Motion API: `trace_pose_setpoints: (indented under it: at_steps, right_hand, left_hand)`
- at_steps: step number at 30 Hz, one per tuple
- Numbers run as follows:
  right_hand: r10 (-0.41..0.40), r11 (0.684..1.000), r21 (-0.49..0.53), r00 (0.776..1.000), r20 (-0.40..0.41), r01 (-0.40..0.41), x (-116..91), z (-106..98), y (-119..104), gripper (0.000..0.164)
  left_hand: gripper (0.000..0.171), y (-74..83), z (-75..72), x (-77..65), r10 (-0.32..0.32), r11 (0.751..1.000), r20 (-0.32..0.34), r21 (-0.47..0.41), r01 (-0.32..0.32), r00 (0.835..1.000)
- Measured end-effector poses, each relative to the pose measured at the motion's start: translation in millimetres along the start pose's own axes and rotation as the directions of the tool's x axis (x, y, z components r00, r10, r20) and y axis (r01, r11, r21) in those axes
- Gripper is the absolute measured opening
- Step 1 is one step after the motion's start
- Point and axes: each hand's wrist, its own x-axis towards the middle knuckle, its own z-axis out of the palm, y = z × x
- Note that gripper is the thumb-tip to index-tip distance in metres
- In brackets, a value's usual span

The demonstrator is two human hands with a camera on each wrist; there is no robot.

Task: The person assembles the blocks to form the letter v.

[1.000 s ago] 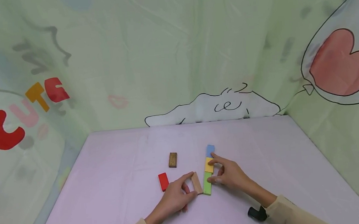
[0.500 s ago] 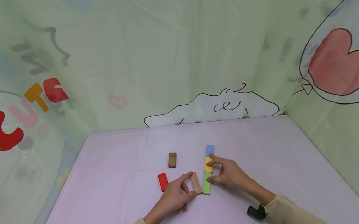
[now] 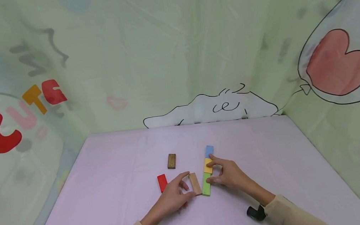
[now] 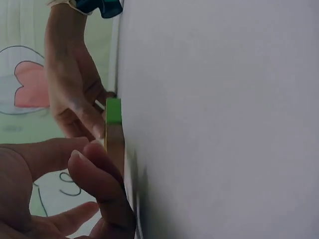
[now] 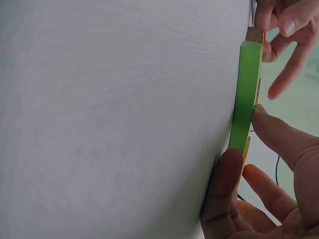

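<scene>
Lower centre: left hand [image 3: 171,197] loosely spread, empty, beside tan block [image 3: 195,184]; right hand [image 3: 231,174] half-open, touching green block [image 3: 206,187], where uneven pressure could skew the row [image 3: 208,170].

Posed with left arm [image 3: 150,218] slanting in from lower left and right arm [image 3: 259,194] from lower right, beige sleeves [image 3: 298,212] ending short of the wrists. Holds left hand [image 3: 172,195] with index finger [image 3: 182,176] and thumb [image 3: 188,196] parted in a wide arc, remaining fingers loosely curled beneath, partly hidden. Holds right hand [image 3: 230,172] opposite and near, back upward, fingers bent and spread, thumb set apart, tips toward the left. Cannot tell whether pinching or merely resting with right grip.
</scene>
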Motion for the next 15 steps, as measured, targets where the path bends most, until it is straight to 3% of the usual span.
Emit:
trace_pose_setpoints:
  at_steps: [8, 15]
  right_hand:
    - [-0.004, 1.0, 0.029, 1.0, 0.015, 0.003, -0.1, -0.6, -1.2, 0.057]
    - [-0.009, 0.999, 0.034, 1.0, 0.01, 0.009, -0.9, -1.0, -1.1, 0.057]
  left_hand:
    - [0.082, 13.6, -33.1, -6.4, 0.044, 0.992, -0.032, 0.119, -0.04, 0.999]
    - [0.078, 11.7, -63.4, -7.0, 0.04, 0.976, -0.022, 0.216, -0.034, 0.999]
